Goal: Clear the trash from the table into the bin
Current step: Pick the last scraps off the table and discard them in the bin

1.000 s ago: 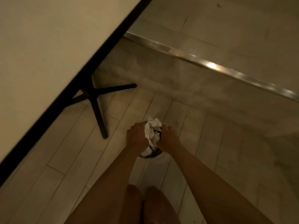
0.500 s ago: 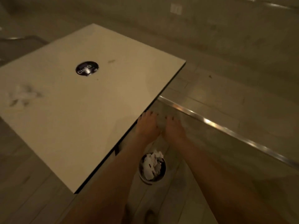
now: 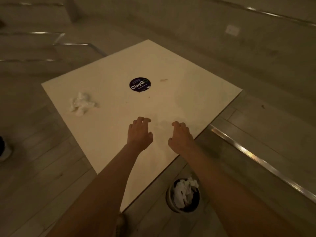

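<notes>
left hand over worktop, fingers loosely curled, holding nothing | right hand just beside, likewise empty | crumpled paper on worktop's left side, well apart from hands | bin on floor, paper-filled

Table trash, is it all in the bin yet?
Not quite. Done: paper scraps already fill the bin on the floor. In hand: nothing; the left hand and right hand hover empty over the table. Left: one crumpled white wad lies on the table's left side, to be picked up and binned.
</notes>
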